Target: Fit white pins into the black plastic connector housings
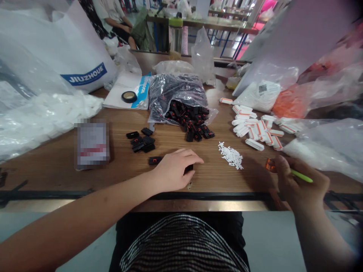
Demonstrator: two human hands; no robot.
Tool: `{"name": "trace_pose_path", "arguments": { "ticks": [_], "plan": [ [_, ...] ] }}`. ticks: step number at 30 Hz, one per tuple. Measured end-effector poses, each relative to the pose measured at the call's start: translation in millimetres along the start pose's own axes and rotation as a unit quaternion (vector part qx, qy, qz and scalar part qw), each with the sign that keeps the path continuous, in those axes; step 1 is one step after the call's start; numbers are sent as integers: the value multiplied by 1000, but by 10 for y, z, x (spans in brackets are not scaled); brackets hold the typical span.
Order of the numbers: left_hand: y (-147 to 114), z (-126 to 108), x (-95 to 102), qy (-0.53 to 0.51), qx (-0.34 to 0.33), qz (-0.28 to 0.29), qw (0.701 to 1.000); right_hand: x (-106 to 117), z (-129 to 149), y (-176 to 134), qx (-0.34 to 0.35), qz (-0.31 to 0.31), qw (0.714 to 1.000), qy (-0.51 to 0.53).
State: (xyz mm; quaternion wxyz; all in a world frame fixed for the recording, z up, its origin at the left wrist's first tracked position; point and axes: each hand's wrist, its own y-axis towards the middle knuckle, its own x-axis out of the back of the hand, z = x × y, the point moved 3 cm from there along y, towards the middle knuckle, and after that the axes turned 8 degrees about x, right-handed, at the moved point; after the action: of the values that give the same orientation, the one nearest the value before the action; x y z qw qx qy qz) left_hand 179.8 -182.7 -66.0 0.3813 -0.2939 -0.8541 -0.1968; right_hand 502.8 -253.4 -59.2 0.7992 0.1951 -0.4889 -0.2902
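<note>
My left hand (176, 169) rests on the table with fingers curled round a small black plastic part (188, 168), mostly hidden beneath them. Just behind its wrist lies another black part (154, 161) with a red mark. Off to the right, my right hand (302, 183) is closed round a thin lime-green stick (302, 175). At its fingertips shows a small orange piece (270, 164); whether it is pinched or only touched I cannot tell. Between the hands is a pile of tiny white pieces (231, 155).
Black parts spill from a clear bag (177, 90); several more (141, 141) lie left. White-and-orange pieces (259, 130) are heaped right, near an orange-filled bag (292, 101). Black tape (129, 96) sits on papers (120, 87). A bottle (175, 37) stands behind; a blurred box (92, 145) is left.
</note>
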Motion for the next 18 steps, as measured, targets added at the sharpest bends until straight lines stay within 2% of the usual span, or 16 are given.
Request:
{"name": "trace_pose_path", "arguments": {
  "ticks": [3,5,7,14,18],
  "plan": [
    [-16,-13,33,-7,-16,25,1000,-55,74,0,142,97,982,-82],
    [-33,-24,54,-3,-20,40,999,-111,103,-9,223,174,945,-166],
    [-49,-30,80,6,-6,47,999,-138,110,-7,275,216,907,-233],
    [-67,-6,129,22,52,42,998,-128,108,-11,386,325,819,-272],
    [-81,30,70,34,41,40,998,-98,78,-13,403,338,799,-293]
  ]
}}
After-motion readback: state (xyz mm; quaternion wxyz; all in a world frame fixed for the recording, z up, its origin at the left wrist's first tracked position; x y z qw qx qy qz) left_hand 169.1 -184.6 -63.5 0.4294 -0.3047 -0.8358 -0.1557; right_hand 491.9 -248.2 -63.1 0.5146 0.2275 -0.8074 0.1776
